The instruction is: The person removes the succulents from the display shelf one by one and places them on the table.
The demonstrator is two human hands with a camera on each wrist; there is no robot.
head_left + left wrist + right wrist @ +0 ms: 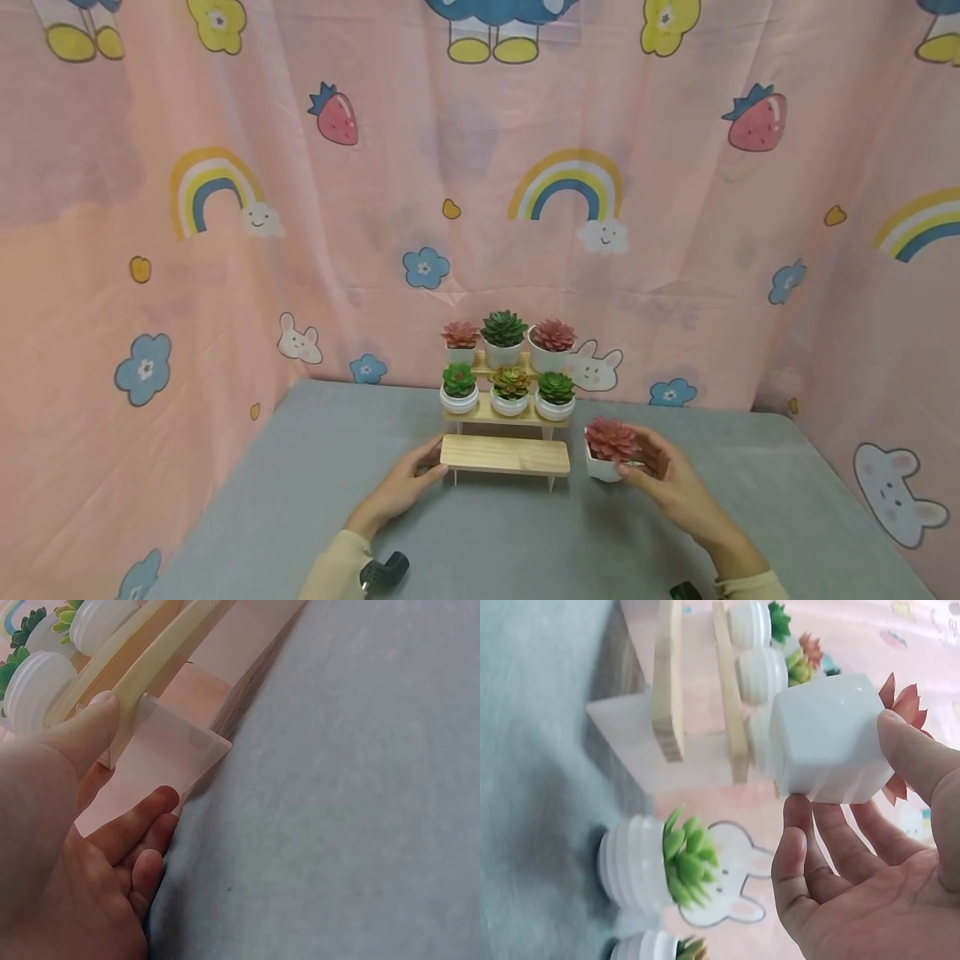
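Note:
My right hand holds a red succulent in a white square pot, raised off the table beside the lowest step. Thumb and fingers grip opposite sides of the pot. At the other end, my left hand pinches the left edge of the wooden tiered stand. In the left wrist view its thumb lies on the board, the other fingers curled by the pale side support. Potted succulents fill the two upper steps, among them a dark green one; the lowest step is bare.
A grey table lies beneath, with a pink patterned curtain behind it. The right wrist view shows a green succulent in a ribbed white pot on the table beside the stand, and another pot partly cut off.

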